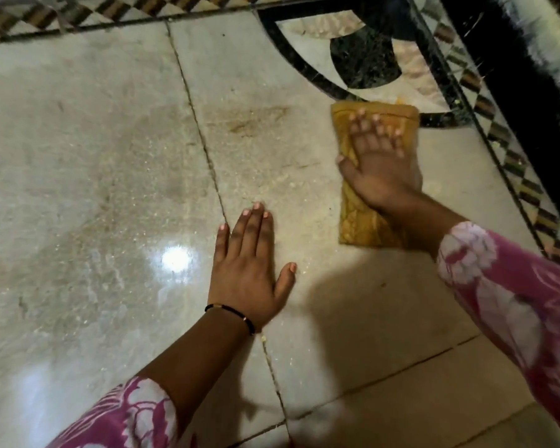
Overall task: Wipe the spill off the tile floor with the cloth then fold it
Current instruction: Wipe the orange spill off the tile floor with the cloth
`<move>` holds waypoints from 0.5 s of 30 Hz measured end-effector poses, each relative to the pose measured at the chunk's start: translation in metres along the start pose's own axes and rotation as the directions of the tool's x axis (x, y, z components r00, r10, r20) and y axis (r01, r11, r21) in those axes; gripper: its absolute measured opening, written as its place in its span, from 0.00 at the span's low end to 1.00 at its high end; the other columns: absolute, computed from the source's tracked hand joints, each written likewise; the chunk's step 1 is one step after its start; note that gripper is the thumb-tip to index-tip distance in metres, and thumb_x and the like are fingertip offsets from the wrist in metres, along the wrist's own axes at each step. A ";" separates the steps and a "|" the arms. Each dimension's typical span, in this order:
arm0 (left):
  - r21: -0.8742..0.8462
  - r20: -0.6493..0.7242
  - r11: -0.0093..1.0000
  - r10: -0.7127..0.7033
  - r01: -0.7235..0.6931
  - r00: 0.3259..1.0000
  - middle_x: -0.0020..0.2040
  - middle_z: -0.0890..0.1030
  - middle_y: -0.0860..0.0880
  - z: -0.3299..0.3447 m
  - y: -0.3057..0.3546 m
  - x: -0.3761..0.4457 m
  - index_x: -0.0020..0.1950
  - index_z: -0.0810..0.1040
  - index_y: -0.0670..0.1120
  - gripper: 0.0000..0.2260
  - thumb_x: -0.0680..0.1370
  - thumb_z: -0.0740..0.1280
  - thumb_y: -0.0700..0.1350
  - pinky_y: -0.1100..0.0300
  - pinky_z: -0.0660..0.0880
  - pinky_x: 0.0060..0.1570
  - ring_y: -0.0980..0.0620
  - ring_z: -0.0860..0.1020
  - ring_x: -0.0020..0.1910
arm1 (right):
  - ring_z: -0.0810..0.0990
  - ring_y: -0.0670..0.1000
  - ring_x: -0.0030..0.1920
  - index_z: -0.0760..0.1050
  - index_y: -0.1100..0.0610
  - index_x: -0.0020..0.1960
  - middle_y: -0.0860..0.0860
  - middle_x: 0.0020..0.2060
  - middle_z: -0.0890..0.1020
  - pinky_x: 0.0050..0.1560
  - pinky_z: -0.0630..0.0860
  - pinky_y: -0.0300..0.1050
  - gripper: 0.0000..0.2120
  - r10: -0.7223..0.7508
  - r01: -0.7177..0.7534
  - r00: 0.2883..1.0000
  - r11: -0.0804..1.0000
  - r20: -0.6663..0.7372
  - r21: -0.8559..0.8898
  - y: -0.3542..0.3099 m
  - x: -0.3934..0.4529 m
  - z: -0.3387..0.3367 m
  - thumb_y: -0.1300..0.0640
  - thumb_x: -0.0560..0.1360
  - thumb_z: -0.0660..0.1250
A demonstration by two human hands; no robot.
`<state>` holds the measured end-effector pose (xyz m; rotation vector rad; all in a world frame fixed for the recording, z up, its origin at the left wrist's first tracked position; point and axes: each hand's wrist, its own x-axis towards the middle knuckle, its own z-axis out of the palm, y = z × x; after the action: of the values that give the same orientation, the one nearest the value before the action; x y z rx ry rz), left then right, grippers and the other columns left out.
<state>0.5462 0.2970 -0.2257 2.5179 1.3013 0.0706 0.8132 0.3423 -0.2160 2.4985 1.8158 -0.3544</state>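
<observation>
The yellow cloth (362, 218) is pressed flat beneath the spread-fingered right hand (380, 166), and is best swept with even pressure toward the brownish spill (246, 122) to that hand's left, while the flat left hand (249, 270) is braced on the floor (78, 156).

Floor (94, 156) was polished beige marble tile with dark grout lines, glossy, one bright light reflection near its middle. A checkered inlay border ran along the far edge and down the right edge; a black curved inlay motif (362, 59) sat at the far-right corner. Brownish smear (249, 121) lay on the tile left of the folded yellow cloth (362, 221). Cloth lay flat under the right hand (382, 166). Left hand (249, 270) rested flat, palm down, on the floor.
</observation>
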 end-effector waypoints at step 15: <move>0.084 0.062 0.994 0.061 -0.067 0.996 0.78 0.41 0.47 -0.011 -0.018 0.067 0.78 0.42 0.46 0.46 0.71 0.47 0.74 0.44 0.39 0.73 0.48 0.40 0.76 | 0.42 0.54 0.77 0.42 0.53 0.78 0.53 0.78 0.45 0.75 0.40 0.58 0.34 0.274 -0.275 0.961 0.960 -0.028 -0.048 0.038 0.076 -0.023 0.37 0.78 0.44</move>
<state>0.5693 0.3628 -0.2264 2.6128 1.2255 -0.0474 0.8748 0.4055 -0.2127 2.6772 1.4343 -0.2660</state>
